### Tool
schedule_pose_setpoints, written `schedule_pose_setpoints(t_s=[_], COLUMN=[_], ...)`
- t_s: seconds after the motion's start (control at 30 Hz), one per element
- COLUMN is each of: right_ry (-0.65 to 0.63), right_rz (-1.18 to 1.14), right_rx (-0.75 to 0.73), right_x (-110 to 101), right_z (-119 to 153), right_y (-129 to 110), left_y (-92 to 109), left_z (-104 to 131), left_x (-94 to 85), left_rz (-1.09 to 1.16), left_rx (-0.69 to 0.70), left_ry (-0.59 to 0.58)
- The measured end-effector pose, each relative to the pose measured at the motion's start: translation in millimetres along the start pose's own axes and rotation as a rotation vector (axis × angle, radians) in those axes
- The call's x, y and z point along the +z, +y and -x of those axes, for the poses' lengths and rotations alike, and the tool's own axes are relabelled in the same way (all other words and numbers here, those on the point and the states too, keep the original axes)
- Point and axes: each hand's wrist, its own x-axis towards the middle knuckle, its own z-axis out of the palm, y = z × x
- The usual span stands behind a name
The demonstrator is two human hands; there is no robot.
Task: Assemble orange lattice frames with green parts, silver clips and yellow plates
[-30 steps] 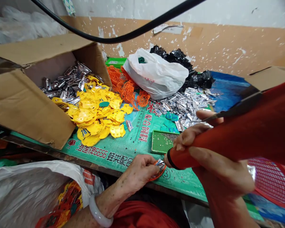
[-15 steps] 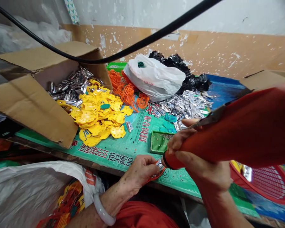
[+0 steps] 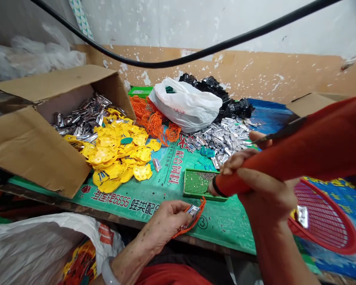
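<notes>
red tool (image 3: 302, 150) is held by the right hand (image 3: 264, 190), grip closed, near the tray (image 3: 192, 184). orange piece (image 3: 197, 219) and clip (image 3: 192, 210) are pinched by the left hand (image 3: 169, 219).

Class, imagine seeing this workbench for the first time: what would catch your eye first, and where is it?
Probably the heap of bright yellow pieces, spilling from the open cardboard box on the left. Next would come the long red object reaching in from the right edge, gripped by the right hand. Behind, near the middle, a bulging white plastic bag stands out, with shiny metal parts heaped at its right.
</notes>
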Motion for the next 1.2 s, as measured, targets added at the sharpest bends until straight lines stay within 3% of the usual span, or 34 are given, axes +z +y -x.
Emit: schedule_pose_setpoints(t_s=[0.13, 0.37, 0.93, 1.1, 1.2], right_ry=[0.151, 0.157, 0.130, 0.114, 0.124], right_rz=[0.135, 0.223, 0.262, 0.283, 0.350], right_rx=[-0.077, -0.066, -0.052, -0.058, -0.072], right_x=[-15, -25, -24, -22, -20], right_z=[-22, -27, -25, -25, -25], right_y=[23, 58, 67, 66, 64], left_y=[1, 9, 9, 4, -2], left_z=[1, 8, 0, -4, -3], left_x=[-0.2, 1.6, -1.8, -4.8, -5.9], left_rz=[0.020, -0.022, -0.113, -0.207, -0.225], left_rx=[-0.044, -0.070, -0.061, 0.004, 0.079], left_ry=[0.016, -0.003, -0.015, -0.021, 0.033])
